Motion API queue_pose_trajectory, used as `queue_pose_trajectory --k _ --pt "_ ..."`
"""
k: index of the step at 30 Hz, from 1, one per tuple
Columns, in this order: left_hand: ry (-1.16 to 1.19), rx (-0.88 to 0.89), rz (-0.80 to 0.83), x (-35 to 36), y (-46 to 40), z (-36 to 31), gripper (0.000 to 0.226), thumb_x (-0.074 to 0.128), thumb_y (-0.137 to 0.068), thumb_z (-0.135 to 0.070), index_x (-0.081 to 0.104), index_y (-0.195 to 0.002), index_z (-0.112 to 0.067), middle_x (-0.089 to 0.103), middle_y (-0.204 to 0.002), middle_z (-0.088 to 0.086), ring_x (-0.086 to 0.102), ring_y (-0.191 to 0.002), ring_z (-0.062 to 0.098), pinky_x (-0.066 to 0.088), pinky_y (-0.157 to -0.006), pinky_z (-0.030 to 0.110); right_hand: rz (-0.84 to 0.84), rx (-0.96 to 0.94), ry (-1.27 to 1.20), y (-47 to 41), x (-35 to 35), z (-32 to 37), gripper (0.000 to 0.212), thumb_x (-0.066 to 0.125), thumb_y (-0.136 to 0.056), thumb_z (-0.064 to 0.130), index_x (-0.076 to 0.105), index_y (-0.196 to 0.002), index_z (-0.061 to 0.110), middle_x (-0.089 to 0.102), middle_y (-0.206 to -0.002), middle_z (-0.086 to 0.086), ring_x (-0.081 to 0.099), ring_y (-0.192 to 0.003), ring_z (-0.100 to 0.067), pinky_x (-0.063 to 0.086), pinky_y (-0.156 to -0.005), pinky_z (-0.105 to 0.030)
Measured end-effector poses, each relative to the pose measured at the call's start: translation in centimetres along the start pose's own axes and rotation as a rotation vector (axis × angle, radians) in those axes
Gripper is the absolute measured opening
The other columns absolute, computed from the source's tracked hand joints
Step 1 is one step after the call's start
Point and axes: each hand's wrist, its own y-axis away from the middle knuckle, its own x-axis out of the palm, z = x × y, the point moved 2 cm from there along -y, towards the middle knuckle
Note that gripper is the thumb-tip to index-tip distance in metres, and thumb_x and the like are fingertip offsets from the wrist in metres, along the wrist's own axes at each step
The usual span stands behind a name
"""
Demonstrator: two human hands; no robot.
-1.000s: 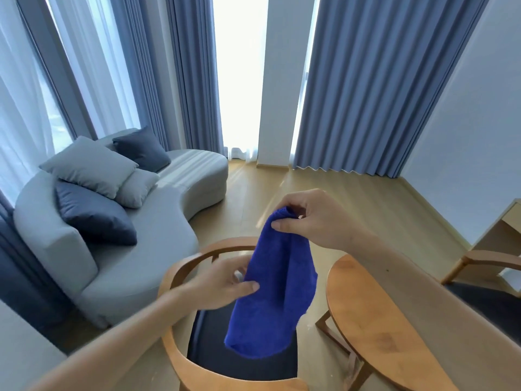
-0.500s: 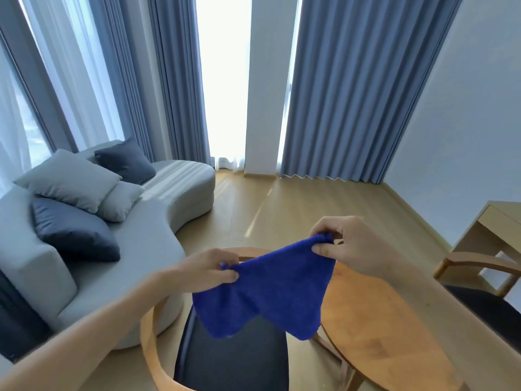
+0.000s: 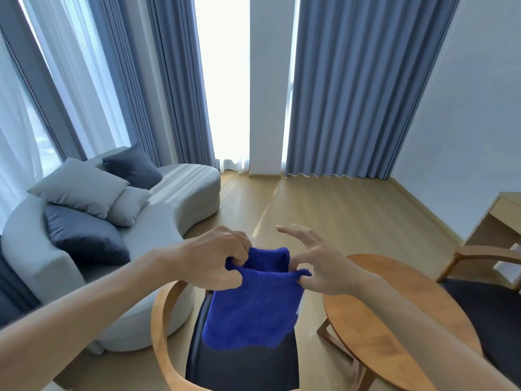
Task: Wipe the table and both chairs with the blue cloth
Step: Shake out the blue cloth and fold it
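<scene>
From the head camera, no brand, label or legible writing shows on anything. The blue cloth (image 3: 253,303) hangs folded in the air between the two hands, above the dark seat of the near chair (image 3: 166,342). The left hand (image 3: 214,261) grips the cloth's upper left corner with curled fingers. The right hand (image 3: 313,263) pinches the upper right corner between thumb and a lower finger, while its other fingers spread out straight (the index points left over the fold). The cloth's lower edge is ragged and falls just short of the seat.

The round wooden table (image 3: 394,314) stands just right of the near chair, a narrow strip of floor between them. The second chair (image 3: 479,277) sits beyond the table's right edge, cut off by the frame. A grey sofa (image 3: 158,221) curves along the left, close to the near chair's armrest. Open wooden floor (image 3: 338,210) stretches ahead to the curtains (image 3: 352,88).
</scene>
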Motion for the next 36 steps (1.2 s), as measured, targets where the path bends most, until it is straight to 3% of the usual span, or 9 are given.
queue_pose_trajectory --k 4,8,11,14,16,20,30,32,36 --pt "-0.004 0.049 0.027 0.2 0.0 -0.9 0.019 0.048 -0.062 -0.019 0.036 -0.05 -0.011 0.041 -0.056 0.001 0.047 -0.068 0.018 0.042 -0.06 0.027 0.141 -0.063 -0.061 0.1 1.2 0.8 0.014 0.061 -0.076 0.008 0.067 -0.079 0.02 0.014 -0.156 0.024 -0.007 -0.143 0.005 0.007 -0.116 -0.03" --pt "-0.002 -0.041 0.057 0.3 0.7 -1.4 0.006 0.039 -0.06 -0.043 0.043 -0.056 -0.041 0.034 -0.063 -0.022 0.056 -0.081 0.025 0.049 -0.075 0.042 0.164 -0.145 -0.118 -0.5 2.5 1.9 0.015 0.061 -0.073 0.003 0.069 -0.081 0.014 0.02 -0.155 0.02 0.0 -0.145 0.001 0.009 -0.117 -0.028" --pt "-0.002 0.002 0.072 0.2 1.0 -2.7 0.026 0.031 -0.057 -0.046 0.046 -0.077 -0.051 0.03 -0.065 -0.024 0.057 -0.081 0.031 0.05 -0.075 0.045 0.178 -0.203 -0.146 -1.3 3.2 2.8 0.016 0.062 -0.067 0.001 0.069 -0.078 0.011 0.038 -0.148 0.011 0.014 -0.144 -0.008 0.013 -0.116 -0.024" --pt "-0.008 -0.001 0.104 -0.3 1.6 -3.0 0.024 0.032 -0.056 -0.045 0.046 -0.063 -0.063 0.031 -0.063 -0.022 0.057 -0.081 0.03 0.049 -0.074 0.045 0.211 -0.172 -0.138 -1.6 3.3 2.5 0.013 0.059 -0.066 0.007 0.066 -0.077 0.007 0.059 -0.116 0.003 0.043 -0.12 -0.012 0.037 -0.102 -0.028" --pt "-0.014 -0.007 0.121 -0.4 2.1 -2.1 0.016 0.037 -0.06 -0.038 0.05 -0.053 -0.044 0.036 -0.058 -0.014 0.055 -0.077 0.023 0.049 -0.069 0.042 0.204 -0.128 -0.116 -1.4 2.8 2.0 0.014 0.055 -0.067 0.012 0.062 -0.077 0.006 0.059 -0.095 -0.001 0.049 -0.095 -0.013 0.046 -0.084 -0.032" --pt "0.016 -0.018 0.049 -0.5 3.3 0.7 0.016 0.05 -0.064 -0.018 0.04 -0.055 -0.01 0.046 -0.06 0.002 0.05 -0.067 0.02 0.044 -0.06 0.041 0.158 -0.099 -0.119 -0.7 1.2 1.6 0.007 0.058 -0.073 0.004 0.058 -0.079 0.009 0.058 -0.086 0.001 0.051 -0.08 -0.013 0.047 -0.072 -0.03" --pt "0.109 -0.103 -0.24 -0.9 4.2 2.5 0.026 0.065 -0.078 -0.044 0.06 -0.065 -0.023 0.064 -0.09 -0.013 0.064 -0.085 0.013 0.054 -0.069 0.02 0.063 -0.096 -0.055 0.4 -3.1 2.4 0.011 0.051 -0.079 0.015 0.052 -0.078 0.026 0.055 -0.08 0.013 0.054 -0.071 -0.007 0.046 -0.064 -0.019" --pt "0.099 -0.137 -0.327 -1.0 4.2 2.8 0.019 0.067 -0.077 -0.046 0.057 -0.064 -0.035 0.058 -0.096 -0.016 0.062 -0.085 0.012 0.054 -0.071 0.021 0.016 -0.062 -0.068 0.6 -3.7 2.4 0.019 0.051 -0.082 0.01 0.048 -0.076 0.028 0.052 -0.076 0.016 0.052 -0.068 -0.005 0.043 -0.061 -0.017" --pt "0.085 -0.219 -0.342 -0.1 4.0 3.8 0.02 0.059 -0.081 -0.052 0.06 -0.078 -0.032 0.058 -0.098 -0.012 0.061 -0.085 0.01 0.056 -0.074 0.028 0.023 0.028 -0.131 1.0 -4.1 2.2 0.034 0.046 -0.09 -0.001 0.043 -0.083 0.031 0.051 -0.072 0.015 0.05 -0.063 -0.001 0.04 -0.056 -0.017"
